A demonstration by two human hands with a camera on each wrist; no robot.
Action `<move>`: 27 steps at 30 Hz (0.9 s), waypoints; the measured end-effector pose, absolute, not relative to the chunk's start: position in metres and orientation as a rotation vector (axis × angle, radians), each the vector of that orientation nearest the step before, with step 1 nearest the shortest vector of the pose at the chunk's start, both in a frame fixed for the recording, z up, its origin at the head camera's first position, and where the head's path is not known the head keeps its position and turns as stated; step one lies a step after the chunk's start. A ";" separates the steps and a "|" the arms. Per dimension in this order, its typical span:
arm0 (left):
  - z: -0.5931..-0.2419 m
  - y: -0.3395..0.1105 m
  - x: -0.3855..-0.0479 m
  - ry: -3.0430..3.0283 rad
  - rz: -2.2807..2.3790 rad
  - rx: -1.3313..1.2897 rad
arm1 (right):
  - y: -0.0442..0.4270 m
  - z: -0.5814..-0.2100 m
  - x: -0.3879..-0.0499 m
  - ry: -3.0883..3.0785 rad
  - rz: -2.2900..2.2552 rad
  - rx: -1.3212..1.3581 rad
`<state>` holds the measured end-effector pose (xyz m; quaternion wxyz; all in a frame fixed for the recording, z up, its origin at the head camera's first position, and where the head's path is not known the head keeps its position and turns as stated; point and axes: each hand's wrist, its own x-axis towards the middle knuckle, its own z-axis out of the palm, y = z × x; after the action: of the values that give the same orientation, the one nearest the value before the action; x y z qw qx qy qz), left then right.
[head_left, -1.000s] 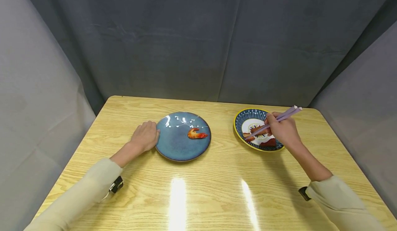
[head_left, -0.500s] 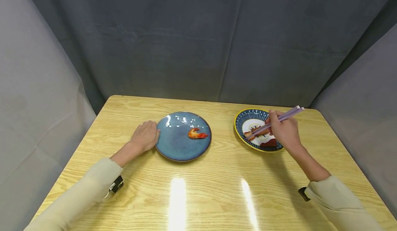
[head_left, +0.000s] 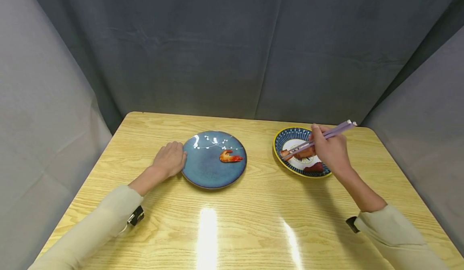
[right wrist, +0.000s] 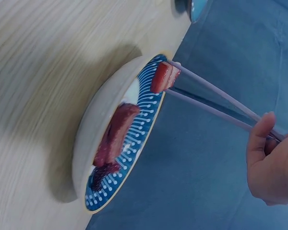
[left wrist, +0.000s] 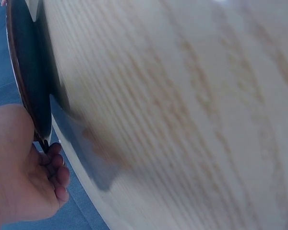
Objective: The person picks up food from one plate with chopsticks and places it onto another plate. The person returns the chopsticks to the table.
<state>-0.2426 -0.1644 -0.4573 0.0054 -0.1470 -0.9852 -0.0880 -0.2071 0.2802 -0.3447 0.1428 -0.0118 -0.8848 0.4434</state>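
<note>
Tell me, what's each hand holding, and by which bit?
The right hand grips the purple chopsticks well behind their tips, which pinch a meat piece. The left hand holds the blue plate by its rim.

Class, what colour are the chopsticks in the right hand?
Light purple; the chopsticks show best in the head view.

Dark curtain [head_left: 174,56] behind light wooden table [head_left: 250,217].

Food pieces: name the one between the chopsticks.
Right wrist view: the topmost piece, between the chopsticks; the middle piece and darker lowest piece lie in the bowl, outside the tips.
</note>
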 end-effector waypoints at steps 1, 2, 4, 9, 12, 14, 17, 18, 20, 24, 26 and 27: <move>-0.457 -0.164 -0.242 -3.085 -0.276 -0.457 | 0.278 -0.344 -0.206 -2.542 1.295 -0.025; -0.457 -0.164 -0.242 -3.086 -0.276 -0.455 | 0.276 -0.343 -0.206 -2.532 1.306 -0.017; -0.457 -0.164 -0.242 -3.087 -0.275 -0.454 | 0.271 -0.341 -0.205 -2.513 1.326 0.005; -0.456 -0.164 -0.242 -3.086 -0.274 -0.458 | 0.260 -0.340 -0.205 -2.462 1.402 0.082; -0.456 -0.164 -0.241 -3.086 -0.273 -0.460 | 0.252 -0.336 -0.202 -2.443 1.495 0.124; -0.456 -0.164 -0.241 -3.086 -0.274 -0.462 | 0.244 -0.330 -0.198 -2.435 1.549 0.134; -0.456 -0.164 -0.241 -3.084 -0.273 -0.468 | 0.232 -0.321 -0.191 -2.437 1.590 0.156; -0.456 -0.164 -0.242 -3.083 -0.271 -0.470 | 0.229 -0.319 -0.190 -2.444 1.584 0.158; -0.456 -0.164 -0.242 -3.080 -0.272 -0.470 | 0.226 -0.320 -0.190 -2.455 1.563 0.165; -0.457 -0.164 -0.242 -3.078 -0.276 -0.468 | 0.223 -0.329 -0.195 -2.456 1.511 0.213; -0.457 -0.164 -0.243 -3.077 -0.277 -0.470 | 0.222 -0.333 -0.197 -2.441 1.496 0.243; -0.457 -0.164 -0.243 -3.077 -0.277 -0.470 | 0.221 -0.334 -0.198 -2.434 1.491 0.256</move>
<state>-0.2428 -0.1635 -0.4572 0.0083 -0.1504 -0.9846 -0.0888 -0.1980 0.2206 -0.3340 0.1372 0.0885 -0.8413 0.5154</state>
